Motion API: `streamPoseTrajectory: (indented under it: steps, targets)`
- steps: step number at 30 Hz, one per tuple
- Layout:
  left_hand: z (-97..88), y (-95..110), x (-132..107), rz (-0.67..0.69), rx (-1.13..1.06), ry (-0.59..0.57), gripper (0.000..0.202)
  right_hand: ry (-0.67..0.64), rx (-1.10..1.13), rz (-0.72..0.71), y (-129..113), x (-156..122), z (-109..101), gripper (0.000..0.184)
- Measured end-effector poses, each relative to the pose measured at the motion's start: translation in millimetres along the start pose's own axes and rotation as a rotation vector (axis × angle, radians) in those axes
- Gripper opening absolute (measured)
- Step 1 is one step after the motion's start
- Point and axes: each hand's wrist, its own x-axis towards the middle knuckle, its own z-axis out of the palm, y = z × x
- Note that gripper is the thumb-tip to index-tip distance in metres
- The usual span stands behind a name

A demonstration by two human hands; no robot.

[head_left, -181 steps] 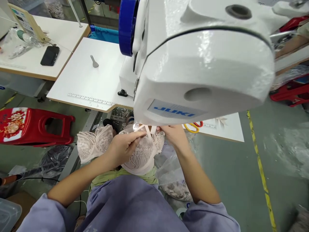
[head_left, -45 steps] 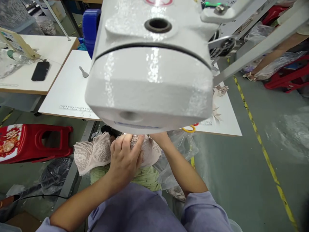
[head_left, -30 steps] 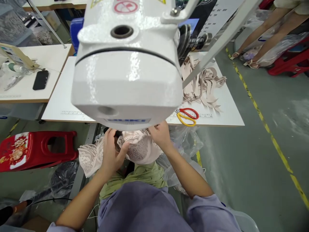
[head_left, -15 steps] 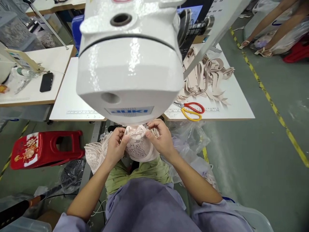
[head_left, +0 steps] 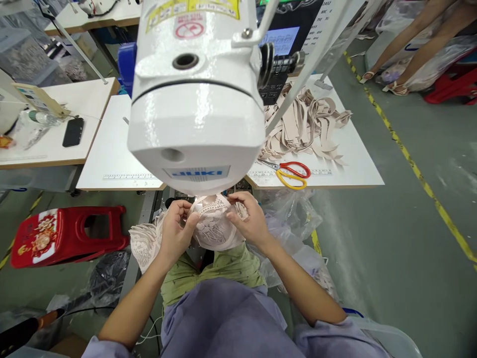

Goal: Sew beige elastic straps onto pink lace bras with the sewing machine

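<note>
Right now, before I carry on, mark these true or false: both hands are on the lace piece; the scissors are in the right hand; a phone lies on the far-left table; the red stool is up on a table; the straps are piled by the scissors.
1. The left hand and right hand both hold the lace piece under the sewing machine head. True.
2. The scissors are in the right hand. False: they lie on the white table.
3. A black phone lies on the side table at far left. True.
4. The red stool stands on a table. False: it stands on the floor.
5. The beige straps are piled on the white table behind the scissors. True.
</note>
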Motion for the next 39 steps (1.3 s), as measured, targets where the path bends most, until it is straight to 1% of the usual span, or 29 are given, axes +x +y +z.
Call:
streamPoseTrajectory:
  steps: [3, 5, 7, 8, 9, 10, 11, 14, 15, 16, 17, 19, 20, 21, 22, 23, 24, 26, 28, 30, 31, 32, 33, 34, 35, 36, 37, 38, 39]
  targets:
    - [-2.0, 3, 0, -0.017, 0.0, -0.007, 0.03, -0.092, -0.102, -0.055, 14, -3, -9, 0.05]
    - [-4.8, 4, 2, -0.054, -0.018, -0.015, 0.029, -0.154, -0.178, -0.074, 22, -4, -15, 0.044]
    - [-8.6, 4, 7, -0.113, -0.032, -0.03, 0.028, -0.198, -0.231, -0.086, 22, -8, -20, 0.037]
    - [-10.7, 5, 9, -0.148, -0.037, -0.054, 0.029, -0.222, -0.229, -0.088, 19, -11, -21, 0.035]
    - [-12.6, 5, 11, -0.186, -0.047, -0.108, 0.031, -0.259, -0.199, -0.09, 13, -16, -20, 0.034]
    - [-14.2, 5, 11, -0.226, -0.07, -0.194, 0.035, -0.325, -0.144, -0.095, 5, -22, -17, 0.033]
    - [-15.5, 4, 11, -0.263, -0.11, -0.316, 0.038, -0.424, -0.073, -0.102, -3, -31, -12, 0.031]
    - [-19.3, 2, 3, -0.343, -0.275, -0.828, 0.041, -0.801, 0.116, -0.117, -27, -60, 5, 0.026]
    - [-21.7, 2, -2, -0.367, -0.336, -0.936, 0.04, -0.874, 0.143, -0.094, -32, -69, 9, 0.027]
    - [-25.2, 1, -6, -0.394, -0.404, -0.98, 0.039, -0.884, 0.147, -0.047, -36, -77, 11, 0.029]
    - [-29.7, -1, -11, -0.428, -0.472, -0.971, 0.04, -0.837, 0.137, 0.015, -38, -83, 12, 0.033]
    - [-40.5, -3, -19, -0.497, -0.588, -0.861, 0.042, -0.704, 0.107, 0.123, -40, -90, 9, 0.036]
    - [-45.8, -5, -22, -0.519, -0.623, -0.825, 0.043, -0.666, 0.096, 0.144, -41, -90, 7, 0.037]
    - [-50.6, -6, -25, -0.527, -0.639, -0.807, 0.042, -0.664, 0.088, 0.138, -43, -90, 6, 0.036]
    - [-54.7, -6, -27, -0.522, -0.64, -0.779, 0.042, -0.689, 0.081, 0.112, -45, -90, 5, 0.035]
    - [-58.3, -5, -28, -0.509, -0.647, -0.724, 0.042, -0.721, 0.068, 0.082, -47, -89, 5, 0.035]
    - [-61.9, -4, -28, -0.492, -0.667, -0.643, 0.041, -0.744, 0.043, 0.062, -48, -89, 5, 0.036]
    - [-71.1, 2, -26, -0.454, -0.726, -0.437, 0.039, -0.746, -0.037, 0.064, -45, -91, 6, 0.037]
    - [-86.2, 10, -18, -0.42, -0.772, -0.226, 0.033, -0.733, -0.138, 0.083, -37, -94, 4, 0.036]
    - [-108.3, 16, -7, -0.377, -0.751, 0.006, 0.027, -0.714, -0.246, 0.079, -25, -98, -5, 0.033]
    - [-121.6, 17, 0, -0.34, -0.712, 0.14, 0.027, -0.703, -0.289, 0.08, -18, -99, -11, 0.032]
    - [-135.8, 16, 6, -0.299, -0.647, 0.252, 0.031, -0.694, -0.319, 0.086, -12, -100, -18, 0.03]
    - [-150.6, 13, 12, -0.27, -0.564, 0.322, 0.044, -0.682, -0.333, 0.099, -7, -100, -25, 0.029]
    - [-165.5, 7, 17, -0.249, -0.475, 0.365, 0.068, -0.675, -0.33, 0.119, -3, -99, -31, 0.027]
    - [-180.1, 0, 22, -0.246, -0.401, 0.414, 0.087, -0.675, -0.312, 0.145, 0, -99, -37, 0.026]
    - [-193.9, -8, 26, -0.256, -0.353, 0.443, 0.098, -0.679, -0.284, 0.177, 2, -98, -42, 0.026]
    - [-206.6, -17, 29, -0.27, -0.335, 0.482, 0.1, -0.677, -0.251, 0.214, 3, -98, -46, 0.026]
    - [-217.5, -26, 31, -0.284, -0.345, 0.52, 0.096, -0.671, -0.215, 0.257, 4, -99, -48, 0.027]
    - [-226.3, -35, 32, -0.301, -0.376, 0.566, 0.086, -0.658, -0.18, 0.307, 6, -101, -49, 0.028]
